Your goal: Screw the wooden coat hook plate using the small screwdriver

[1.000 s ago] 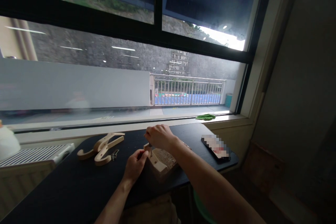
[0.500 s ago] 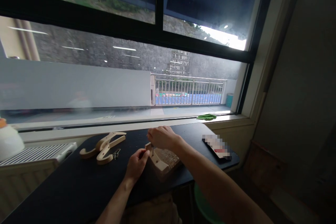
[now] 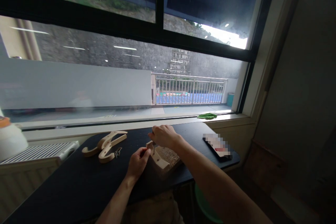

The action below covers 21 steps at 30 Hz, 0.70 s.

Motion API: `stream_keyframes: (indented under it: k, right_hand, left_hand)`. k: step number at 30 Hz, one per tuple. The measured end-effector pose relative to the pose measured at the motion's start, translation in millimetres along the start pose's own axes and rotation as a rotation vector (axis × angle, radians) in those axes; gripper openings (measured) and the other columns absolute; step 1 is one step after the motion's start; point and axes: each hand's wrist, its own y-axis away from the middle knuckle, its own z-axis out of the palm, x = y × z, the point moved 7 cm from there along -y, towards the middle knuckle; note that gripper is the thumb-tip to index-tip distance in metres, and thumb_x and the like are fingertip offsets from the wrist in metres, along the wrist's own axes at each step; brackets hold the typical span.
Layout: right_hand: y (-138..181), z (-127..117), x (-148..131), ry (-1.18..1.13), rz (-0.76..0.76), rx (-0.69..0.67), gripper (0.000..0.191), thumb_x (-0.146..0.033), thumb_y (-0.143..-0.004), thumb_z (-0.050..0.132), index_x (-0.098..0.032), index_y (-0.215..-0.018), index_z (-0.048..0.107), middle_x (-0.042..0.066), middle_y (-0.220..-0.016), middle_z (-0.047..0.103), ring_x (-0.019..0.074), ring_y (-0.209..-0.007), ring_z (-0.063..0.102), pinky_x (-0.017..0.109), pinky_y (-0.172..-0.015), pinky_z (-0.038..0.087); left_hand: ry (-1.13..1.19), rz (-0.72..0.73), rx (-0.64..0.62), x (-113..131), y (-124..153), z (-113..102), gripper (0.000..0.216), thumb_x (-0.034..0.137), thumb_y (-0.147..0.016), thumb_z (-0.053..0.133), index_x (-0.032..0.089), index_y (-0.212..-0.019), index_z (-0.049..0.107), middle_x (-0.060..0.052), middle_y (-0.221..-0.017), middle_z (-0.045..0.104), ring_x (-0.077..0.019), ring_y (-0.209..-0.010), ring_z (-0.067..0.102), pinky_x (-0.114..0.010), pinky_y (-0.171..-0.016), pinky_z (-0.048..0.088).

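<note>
On the dark table [image 3: 65, 185] a pale wooden piece [image 3: 159, 158] lies over a clear plastic wrapper [image 3: 170, 155]. My left hand [image 3: 138, 162] is closed on the piece's left side and steadies it. My right hand [image 3: 163, 135] is curled above its far end, pinched on a small thin tool that I cannot make out, whose tip points down at the wood. Two curved wooden pieces [image 3: 105, 145] lie to the left, with a small metal part [image 3: 118, 152] beside them.
A phone [image 3: 217, 145] lies near the table's right edge. A white radiator [image 3: 34, 152] and a white container [image 3: 10, 138] stand at the left. A wide window and its sill run behind the table; a green item [image 3: 207, 116] lies on the sill.
The view has shifted a little. Both hands stay on the wooden piece, and my right hand has dropped closer to its far end.
</note>
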Motion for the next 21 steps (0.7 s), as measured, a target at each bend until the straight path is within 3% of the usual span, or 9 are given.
stream_keyframes:
  k: [7,11,21]
  right_hand:
    - [3.5,-1.3,3.8,-0.021,-0.002,-0.052,0.034,-0.040,-0.082,0.033,-0.017,-0.089,0.056,0.012,-0.086,0.065,0.0237,-0.079,0.061,0.033,-0.063,0.045]
    - [6.3,-2.0,1.6,-0.050,-0.016,-0.088,0.036,-0.044,-0.077,0.041,-0.016,-0.096,0.051,0.012,-0.085,0.065,0.0239,-0.077,0.062,0.031,-0.059,0.045]
    - [5.2,-1.9,-3.8,-0.059,-0.022,-0.067,0.035,-0.040,-0.083,0.031,-0.013,-0.098,0.049,0.014,-0.088,0.064,0.0243,-0.081,0.061,0.034,-0.063,0.045]
  left_hand:
    - [0.006,0.001,-0.010,1.4,0.9,0.2,0.027,0.043,-0.071,0.046,0.019,-0.075,0.060,0.001,-0.063,0.062,-0.0159,-0.061,0.056,-0.022,-0.057,0.042]
    - [0.006,0.003,-0.011,3.1,1.2,-0.3,0.027,0.042,-0.071,0.046,0.019,-0.075,0.060,0.001,-0.062,0.062,-0.0157,-0.061,0.056,-0.022,-0.057,0.042]
    - [-0.011,0.002,-0.010,4.4,2.6,-1.1,0.030,0.045,-0.071,0.045,0.020,-0.074,0.060,0.001,-0.062,0.062,-0.0167,-0.061,0.056,-0.024,-0.058,0.042]
